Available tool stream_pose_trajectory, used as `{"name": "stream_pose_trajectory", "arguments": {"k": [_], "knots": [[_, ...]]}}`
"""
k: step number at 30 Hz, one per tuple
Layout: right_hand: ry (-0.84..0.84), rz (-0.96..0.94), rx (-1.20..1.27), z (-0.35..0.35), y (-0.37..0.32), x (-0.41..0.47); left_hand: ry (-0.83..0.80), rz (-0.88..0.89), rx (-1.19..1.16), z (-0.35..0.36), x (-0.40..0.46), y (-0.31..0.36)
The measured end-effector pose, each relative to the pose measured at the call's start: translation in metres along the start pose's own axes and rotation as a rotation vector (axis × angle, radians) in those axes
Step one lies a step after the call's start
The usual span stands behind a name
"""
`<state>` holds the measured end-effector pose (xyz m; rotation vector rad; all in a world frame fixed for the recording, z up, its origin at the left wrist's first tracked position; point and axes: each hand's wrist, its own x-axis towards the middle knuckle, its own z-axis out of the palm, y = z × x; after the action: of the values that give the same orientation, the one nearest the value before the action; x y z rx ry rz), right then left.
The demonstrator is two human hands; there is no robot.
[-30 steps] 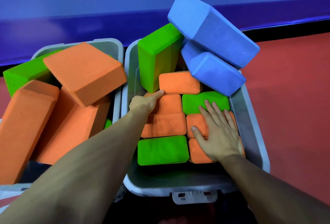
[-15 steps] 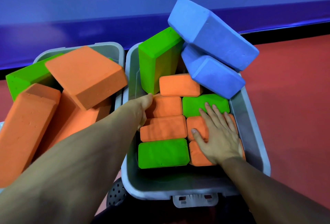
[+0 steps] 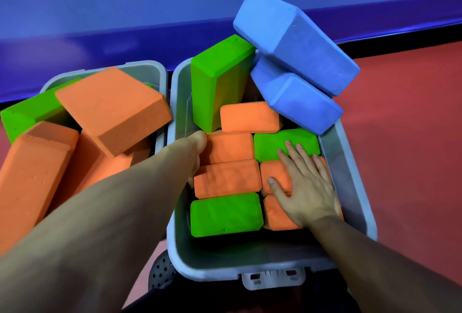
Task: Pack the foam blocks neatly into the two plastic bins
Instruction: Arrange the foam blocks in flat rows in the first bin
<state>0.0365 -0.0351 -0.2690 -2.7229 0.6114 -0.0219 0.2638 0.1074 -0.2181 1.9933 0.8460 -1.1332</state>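
clearly these foam blocks look light, soft and a little grippy, so you can likely squeeze them into gaps and they will give rather than crack; take each one across its narrow sides, or press flat on a broad face to seat it. your right hand (image 3: 303, 189) lies flat, fingers straight and slightly spread, pressing on the orange blocks on the right side of the right bin (image 3: 350, 162), fingertips reaching the green block (image 3: 280, 144) beyond. your left hand (image 3: 198, 149) sits at the left edge of the packed orange block (image 3: 228, 146), but your own forearm covers it, so you cannot tell whether the fingers are curled or straight. a tall green block (image 3: 217, 83) stands on end at the far left corner, and two blue blocks (image 3: 297, 68) lean tilted over the far right rim, not yet seated. the left bin (image 3: 155, 68) holds a loose heap of orange blocks (image 3: 110, 108) and one green; its floor and near wall are hidden. what lies under the top layer in either bin cannot be seen.
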Motion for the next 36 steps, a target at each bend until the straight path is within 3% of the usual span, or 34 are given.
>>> {"name": "stream_pose_trajectory", "arguments": {"k": [12, 17, 19, 21, 23, 24, 27, 29, 33, 36], "knots": [[0.002, 0.008, -0.026, 0.005, -0.008, 0.004, -0.011, 0.171, -0.073, -0.008, 0.004, -0.021], [-0.001, 0.007, -0.042, 0.007, -0.011, 0.005, -0.098, 0.286, -0.022, -0.015, 0.009, -0.029], [-0.001, 0.008, -0.042, 0.007, -0.011, 0.005, 0.04, 0.478, 0.161, -0.013, -0.001, -0.029], [-0.011, 0.009, -0.049, 0.006, -0.011, 0.006, 0.278, 0.801, 0.461, -0.006, -0.01, -0.025], [-0.006, 0.012, -0.047, 0.006, -0.012, 0.006, 0.417, 1.083, 0.744, 0.0, -0.023, -0.015], [-0.002, 0.011, -0.045, 0.006, -0.012, 0.005, 0.434, 1.116, 0.85, -0.001, -0.023, -0.008], [-0.003, 0.009, -0.051, 0.006, -0.011, 0.005, 0.426, 0.969, 1.042, -0.018, -0.018, 0.013], [-0.004, 0.008, -0.053, 0.006, -0.011, 0.006, 0.336, 0.921, 1.138, -0.035, -0.009, 0.019], [0.001, 0.006, -0.052, 0.007, -0.011, 0.006, 0.115, 0.994, 1.492, -0.053, 0.001, 0.032], [-0.003, 0.003, -0.063, 0.007, -0.01, 0.006, 0.086, 1.031, 1.708, -0.056, 0.004, 0.048]]}}
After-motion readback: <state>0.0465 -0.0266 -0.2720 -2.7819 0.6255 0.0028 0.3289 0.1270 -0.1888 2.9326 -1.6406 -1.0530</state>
